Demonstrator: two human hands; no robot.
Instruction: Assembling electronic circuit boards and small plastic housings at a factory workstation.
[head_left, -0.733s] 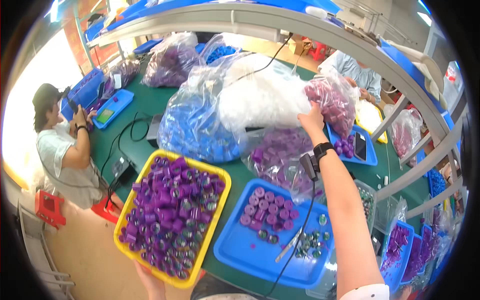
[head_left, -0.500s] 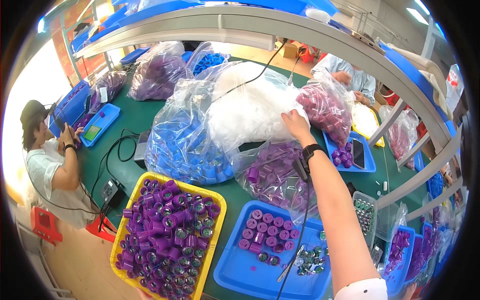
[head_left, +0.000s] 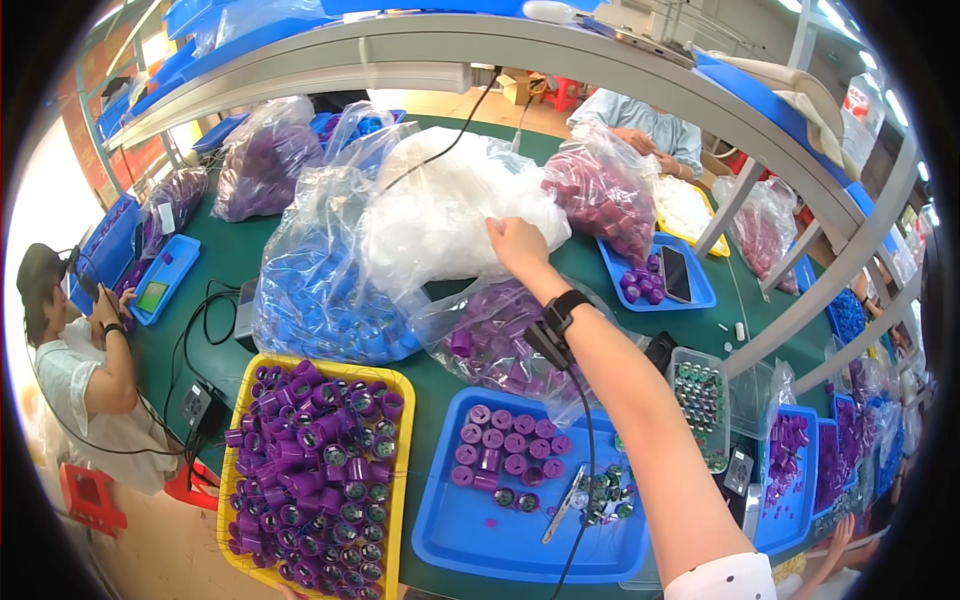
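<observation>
My right hand (head_left: 516, 246) reaches far over the green table (head_left: 225, 262) and grips the plastic of a big clear bag of white parts (head_left: 440, 210). A black band with a cable sits on that wrist (head_left: 556, 318). Under the forearm lies a clear bag of purple caps (head_left: 495, 345), and to the hand's right a bag of dark pink caps (head_left: 600, 195). Below are a blue tray (head_left: 470, 535) with rows of purple caps and a yellow tray (head_left: 398, 470) heaped with them. Only a sliver of my left hand (head_left: 288, 592) shows at the lower edge by the yellow tray.
A bag of blue caps (head_left: 320, 290) lies left of the white one. A person sits at the left (head_left: 80, 380), another at the far side (head_left: 650, 130). A grey shelf frame (head_left: 500, 45) arches overhead. More blue trays (head_left: 655, 280) and a phone (head_left: 676, 275) stand right.
My right hand has moved left from the dark pink bag onto the white bag and taken hold of its plastic. The view has shifted, so the trays sit lower.
</observation>
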